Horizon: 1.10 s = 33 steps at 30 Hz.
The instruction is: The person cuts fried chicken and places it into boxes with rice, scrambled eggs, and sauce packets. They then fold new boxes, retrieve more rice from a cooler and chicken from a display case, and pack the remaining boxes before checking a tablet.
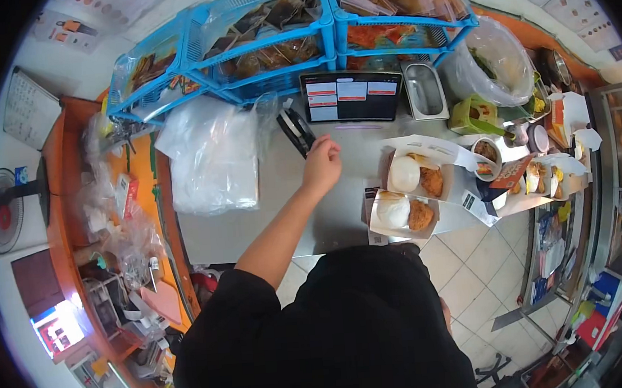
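My left hand point(323, 162) reaches over the steel counter with its fingers curled closed around the lower end of a black stapler point(295, 129). The stapler slants up and to the left from the hand. Just beyond it stands a tablet point(352, 97) with a lit screen, and a thin purple stick point(358, 126) lies in front of that. To the right, two open paper boxes point(429, 232) each hold a white mound point(393, 210) and a browned fried piece point(421, 214). My right hand is out of view, hidden below my body.
Clear plastic bags point(211, 158) lie stacked at left. Blue baskets point(264, 42) of packets line the back. A metal pan point(425, 89), a green container point(474, 115) and a large bag-lined tub point(493, 62) stand at back right. More food boxes point(558, 166) sit farther right.
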Tool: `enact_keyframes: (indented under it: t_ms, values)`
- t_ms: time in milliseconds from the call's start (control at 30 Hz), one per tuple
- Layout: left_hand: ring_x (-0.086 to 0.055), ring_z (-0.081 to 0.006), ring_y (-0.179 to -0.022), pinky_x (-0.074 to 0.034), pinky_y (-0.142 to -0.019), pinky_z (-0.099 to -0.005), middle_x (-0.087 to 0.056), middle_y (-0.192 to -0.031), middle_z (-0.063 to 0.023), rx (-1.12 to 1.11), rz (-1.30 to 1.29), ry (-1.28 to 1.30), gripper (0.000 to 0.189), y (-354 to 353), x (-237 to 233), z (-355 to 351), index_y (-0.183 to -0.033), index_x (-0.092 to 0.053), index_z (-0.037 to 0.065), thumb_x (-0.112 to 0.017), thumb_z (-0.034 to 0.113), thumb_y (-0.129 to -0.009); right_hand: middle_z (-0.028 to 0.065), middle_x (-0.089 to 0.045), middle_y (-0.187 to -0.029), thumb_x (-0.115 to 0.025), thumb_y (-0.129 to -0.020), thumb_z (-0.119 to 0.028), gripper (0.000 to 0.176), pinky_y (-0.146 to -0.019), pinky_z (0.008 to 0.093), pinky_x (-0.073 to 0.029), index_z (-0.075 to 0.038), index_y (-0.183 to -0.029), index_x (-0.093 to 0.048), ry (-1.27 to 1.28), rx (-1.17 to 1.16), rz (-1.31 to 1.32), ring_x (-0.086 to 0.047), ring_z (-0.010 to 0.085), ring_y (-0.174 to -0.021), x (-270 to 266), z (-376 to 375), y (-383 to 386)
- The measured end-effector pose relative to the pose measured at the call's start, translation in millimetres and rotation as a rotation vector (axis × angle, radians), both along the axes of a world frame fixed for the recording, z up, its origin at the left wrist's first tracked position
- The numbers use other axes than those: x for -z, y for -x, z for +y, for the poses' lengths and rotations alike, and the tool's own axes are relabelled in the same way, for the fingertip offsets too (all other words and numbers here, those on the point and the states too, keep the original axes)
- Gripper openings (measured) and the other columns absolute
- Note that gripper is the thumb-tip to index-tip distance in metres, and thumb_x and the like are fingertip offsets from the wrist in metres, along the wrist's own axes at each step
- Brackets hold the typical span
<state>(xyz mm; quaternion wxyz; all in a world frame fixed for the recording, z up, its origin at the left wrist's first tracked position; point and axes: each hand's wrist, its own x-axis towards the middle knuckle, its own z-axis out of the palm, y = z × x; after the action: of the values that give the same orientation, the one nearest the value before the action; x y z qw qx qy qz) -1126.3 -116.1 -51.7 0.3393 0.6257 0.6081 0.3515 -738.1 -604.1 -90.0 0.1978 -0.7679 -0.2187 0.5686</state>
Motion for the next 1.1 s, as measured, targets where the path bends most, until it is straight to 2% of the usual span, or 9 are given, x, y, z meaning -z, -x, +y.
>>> enact_keyframes:
  t_ms: [100, 300, 567, 767, 867, 933, 1000, 1067, 1100]
  values:
    - [-0.061, -0.0415, -0.119, -0.055, -0.090, -0.0412, -0.055, -0.137, -0.0241, 0.013, -0.018, 0.065, 0.018, -13, -1, 3, -0.099, -0.063, 0.004, -0.056, -0.003, -0.084, 0.0120, -0.069, -0.122, -0.059, -0.104, -0.024, 0.041, -0.089, 0.0317, -0.054, -0.001, -0.138, -0.057, 0.026, 0.218, 0.036, -0.066, 0.0192, -0.104, -16, 16, 2]
    - [-0.056, -0.0418, -0.124, -0.053, -0.093, -0.0410, -0.052, -0.134, -0.0238, -0.046, -0.057, 0.014, 0.022, -55, 22, 39, -0.103, -0.062, 0.004, -0.058, -0.002, -0.082, 0.0070, -0.071, -0.092, -0.063, -0.101, -0.033, 0.036, -0.082, 0.0333, -0.056, -0.002, -0.117, -0.069, 0.134, 0.120, -0.210, -0.068, 0.0190, -0.091, 19, -55, -33]
    - [-0.060, -0.0379, -0.110, -0.052, -0.092, -0.0421, -0.049, -0.126, -0.0188, -0.119, -0.035, 0.075, 0.025, -63, 6, 75, -0.105, -0.060, 0.006, -0.061, -0.001, -0.081, 0.0074, -0.070, -0.090, -0.062, -0.101, -0.033, 0.034, -0.081, 0.0344, -0.056, -0.003, -0.114, -0.069, 0.248, 0.135, -0.191, -0.068, 0.0199, -0.090, 13, -92, -45]
    - [-0.065, -0.0345, -0.100, -0.054, -0.086, -0.0382, -0.046, -0.136, -0.0178, -0.084, -0.011, -0.014, 0.023, -63, -7, 77, -0.104, -0.063, 0.005, -0.058, -0.003, -0.083, 0.0077, -0.070, -0.089, -0.062, -0.101, -0.033, 0.033, -0.079, 0.0353, -0.056, -0.003, -0.112, -0.069, 0.226, 0.135, -0.168, -0.068, 0.0205, -0.089, 15, -87, -54]
    - [-0.067, -0.0366, -0.098, -0.054, -0.081, -0.0450, -0.060, -0.119, -0.0152, -0.117, 0.079, -0.186, 0.016, -57, -29, 59, -0.103, -0.060, 0.006, -0.062, 0.006, -0.087, 0.0079, -0.070, -0.089, -0.062, -0.101, -0.033, 0.032, -0.079, 0.0357, -0.056, -0.003, -0.111, -0.069, 0.197, 0.122, -0.154, -0.068, 0.0208, -0.088, 15, -81, -60]
    - [-0.069, -0.0390, -0.085, -0.053, -0.075, -0.0460, -0.068, -0.089, -0.0136, -0.024, -0.009, 0.086, 0.009, -44, -57, 33, -0.099, -0.061, 0.005, -0.061, 0.012, -0.093, 0.0080, -0.069, -0.088, -0.062, -0.101, -0.033, 0.032, -0.079, 0.0360, -0.056, -0.003, -0.110, -0.069, 0.172, 0.114, -0.144, -0.068, 0.0211, -0.088, 20, -78, -69]
    - [-0.069, -0.0344, -0.072, -0.052, -0.068, -0.0444, -0.065, -0.068, -0.0116, 0.100, 0.277, 0.097, 0.014, -24, -55, 0, -0.096, -0.062, 0.005, -0.058, 0.018, -0.099, 0.0081, -0.069, -0.088, -0.061, -0.101, -0.033, 0.032, -0.078, 0.0363, -0.056, -0.004, -0.109, -0.069, 0.153, 0.106, -0.132, -0.068, 0.0213, -0.088, 18, -72, -71]
    - [-0.069, -0.0259, -0.075, -0.053, -0.070, -0.0411, -0.070, -0.086, -0.0121, 0.226, 0.045, 0.586, 0.017, 5, -66, -45, -0.105, -0.062, 0.006, -0.057, 0.022, -0.101, 0.0082, -0.069, -0.088, -0.061, -0.101, -0.033, 0.032, -0.078, 0.0365, -0.056, -0.004, -0.108, -0.069, 0.134, 0.097, -0.122, -0.068, 0.0215, -0.087, 20, -71, -78]
    - [-0.069, -0.0233, -0.079, -0.055, -0.073, -0.0405, -0.069, -0.095, -0.0103, 0.268, -0.283, 0.657, 0.018, 20, -60, -78, -0.109, -0.060, 0.006, -0.056, 0.022, -0.101, 0.0083, -0.069, -0.087, -0.061, -0.101, -0.033, 0.031, -0.078, 0.0367, -0.056, -0.004, -0.108, -0.070, 0.129, 0.091, -0.119, -0.068, 0.0216, -0.087, 20, -72, -81]
